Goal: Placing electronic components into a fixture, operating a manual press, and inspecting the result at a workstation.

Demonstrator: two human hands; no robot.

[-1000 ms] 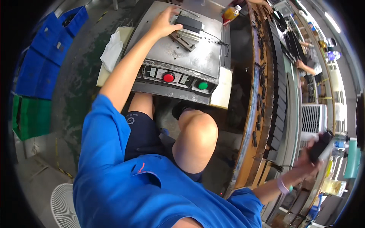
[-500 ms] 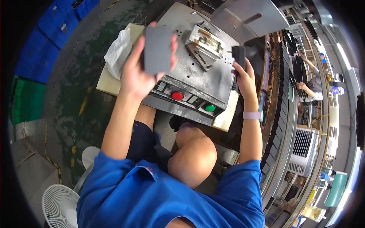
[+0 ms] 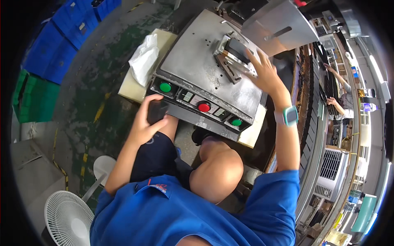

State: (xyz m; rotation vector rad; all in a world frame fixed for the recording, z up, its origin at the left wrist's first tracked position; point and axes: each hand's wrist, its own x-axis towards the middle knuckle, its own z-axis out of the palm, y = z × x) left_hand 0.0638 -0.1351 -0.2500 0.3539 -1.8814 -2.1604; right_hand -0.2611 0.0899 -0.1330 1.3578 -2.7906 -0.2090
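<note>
My left hand (image 3: 144,126) is closed around a dark rectangular piece (image 3: 157,112), low beside the front left corner of a metal machine (image 3: 193,53). Part of that piece is hidden by my fingers and thumb. Over the machine's top, my right hand (image 3: 262,74) is open with its fingers spread. It is nearest to a dark rounded block (image 3: 238,50) seated in a metal fixture (image 3: 220,47). Whether the fingertips touch the block I cannot tell. A metal bar (image 3: 228,70) lies along the fixture's near side.
The machine's front has a red button (image 3: 204,106) between two green buttons (image 3: 165,87). A white plastic bag (image 3: 144,59) lies to its left. A slotted metal plate (image 3: 281,30) stands behind. A fan (image 3: 69,217) is at lower left; blue crates (image 3: 51,53) stand farther left.
My left hand has come down from above the machine with its piece. My right hand has let go of a dark block and moved to the fixture, which now holds one. The view has shifted.
</note>
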